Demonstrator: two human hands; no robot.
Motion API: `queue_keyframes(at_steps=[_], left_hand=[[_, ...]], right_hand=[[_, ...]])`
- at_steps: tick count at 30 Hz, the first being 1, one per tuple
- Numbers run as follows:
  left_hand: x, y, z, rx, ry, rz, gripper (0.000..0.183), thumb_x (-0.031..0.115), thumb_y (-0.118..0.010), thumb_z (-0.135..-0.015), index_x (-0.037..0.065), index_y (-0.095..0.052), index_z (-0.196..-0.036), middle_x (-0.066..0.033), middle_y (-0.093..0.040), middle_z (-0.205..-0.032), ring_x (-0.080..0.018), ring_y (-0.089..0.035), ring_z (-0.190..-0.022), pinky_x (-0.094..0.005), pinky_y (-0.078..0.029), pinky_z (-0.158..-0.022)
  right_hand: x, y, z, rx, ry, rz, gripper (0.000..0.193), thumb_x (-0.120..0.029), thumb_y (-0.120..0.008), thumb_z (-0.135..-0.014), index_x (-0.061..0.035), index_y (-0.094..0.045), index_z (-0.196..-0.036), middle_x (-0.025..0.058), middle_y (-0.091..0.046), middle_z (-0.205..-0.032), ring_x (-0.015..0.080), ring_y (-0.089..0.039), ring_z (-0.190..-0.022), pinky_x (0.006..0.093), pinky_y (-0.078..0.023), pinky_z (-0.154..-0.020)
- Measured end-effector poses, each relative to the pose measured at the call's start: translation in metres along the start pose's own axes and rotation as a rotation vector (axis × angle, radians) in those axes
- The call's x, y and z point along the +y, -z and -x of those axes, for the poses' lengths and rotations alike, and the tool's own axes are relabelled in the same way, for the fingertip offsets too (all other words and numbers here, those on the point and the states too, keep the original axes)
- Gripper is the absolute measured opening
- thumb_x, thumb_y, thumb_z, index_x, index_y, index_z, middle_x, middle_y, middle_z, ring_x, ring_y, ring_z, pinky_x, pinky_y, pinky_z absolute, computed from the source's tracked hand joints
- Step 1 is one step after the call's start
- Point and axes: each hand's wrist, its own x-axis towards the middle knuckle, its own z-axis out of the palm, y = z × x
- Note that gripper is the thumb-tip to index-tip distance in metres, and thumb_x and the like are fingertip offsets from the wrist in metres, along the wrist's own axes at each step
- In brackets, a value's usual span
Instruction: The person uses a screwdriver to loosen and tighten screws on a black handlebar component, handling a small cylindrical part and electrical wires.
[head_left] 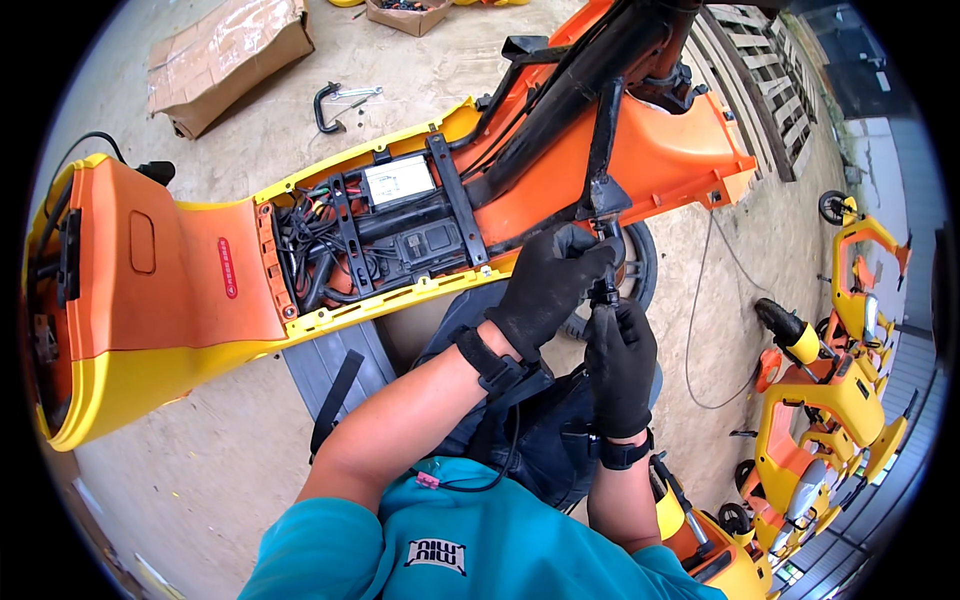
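Both of my hands wear black gloves and meet at the right side of a partly stripped yellow and orange electric scooter [190,270]. My left hand [548,292] is closed, its fingers pinching the upper part of a small dark fitting [604,294]. From below, my right hand [620,365] closes its fingers round the lower end of that fitting. The fitting's exact kind is hidden by the gloves. Just above the hands is a black metal bracket [605,197] on the scooter's frame [590,85]. Behind them shows part of a dark wheel [648,268].
Wiring [312,235] and a black controller box [428,246] lie in the scooter's open floor. A C-clamp [322,108] and a wrench [358,92] lie beyond it, near a cardboard box [230,60]. Wooden pallets [765,75] and more yellow scooters [815,430] stand at right.
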Motion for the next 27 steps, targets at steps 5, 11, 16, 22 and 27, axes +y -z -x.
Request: queue_keyframes(at_steps=[5,11,16,22,27], left_hand=[[-0.005,0.006,-0.001,-0.039,-0.018,0.06,0.017,0.014,-0.063,-0.092,0.0,-0.065,-0.103,-0.0032,-0.067,-0.091,-0.0079,-0.062,-0.083,-0.0236,-0.05,-0.077],[-0.004,0.008,-0.001,-0.036,0.071,0.133,0.018,0.012,-0.062,-0.092,-0.001,-0.064,-0.104,-0.004,-0.068,-0.091,-0.0089,-0.063,-0.082,-0.0233,-0.05,-0.077],[0.003,0.006,0.0,-0.034,0.005,0.014,0.018,0.013,-0.062,-0.091,-0.001,-0.065,-0.102,-0.0042,-0.068,-0.09,-0.0095,-0.063,-0.081,-0.023,-0.05,-0.076],[0.001,0.008,0.0,-0.057,0.027,0.105,0.018,0.014,-0.064,-0.09,0.0,-0.065,-0.102,-0.004,-0.068,-0.089,-0.0097,-0.064,-0.082,-0.0228,-0.05,-0.076],[-0.003,0.011,-0.002,-0.095,0.05,0.188,0.019,0.015,-0.065,-0.09,0.0,-0.064,-0.103,-0.0049,-0.068,-0.089,-0.0109,-0.065,-0.083,-0.0239,-0.051,-0.076]], right_hand=[[-0.006,-0.001,0.001,-0.035,0.153,0.104,0.036,-0.034,-0.046,-0.102,-0.0037,-0.061,-0.091,-0.0021,-0.055,-0.068,0.0029,-0.043,-0.053,0.019,-0.032,-0.048],[-0.016,-0.001,0.002,-0.081,-0.057,-0.141,0.024,-0.025,-0.05,-0.101,-0.0049,-0.06,-0.093,-0.0033,-0.054,-0.07,0.0018,-0.042,-0.055,0.0185,-0.031,-0.049],[-0.007,-0.005,-0.001,0.017,-0.008,-0.121,0.009,-0.013,-0.057,-0.097,-0.0047,-0.061,-0.096,-0.0051,-0.054,-0.071,0.0002,-0.041,-0.056,0.0183,-0.031,-0.049],[-0.014,0.0,0.003,-0.067,-0.049,-0.135,0.024,-0.026,-0.052,-0.1,-0.0039,-0.06,-0.097,-0.0021,-0.055,-0.07,0.0024,-0.042,-0.054,0.0184,-0.031,-0.049],[-0.016,0.0,0.003,-0.087,-0.065,-0.137,0.031,-0.03,-0.05,-0.101,-0.0021,-0.063,-0.102,-0.0005,-0.057,-0.072,0.0035,-0.043,-0.054,0.0185,-0.032,-0.049]])
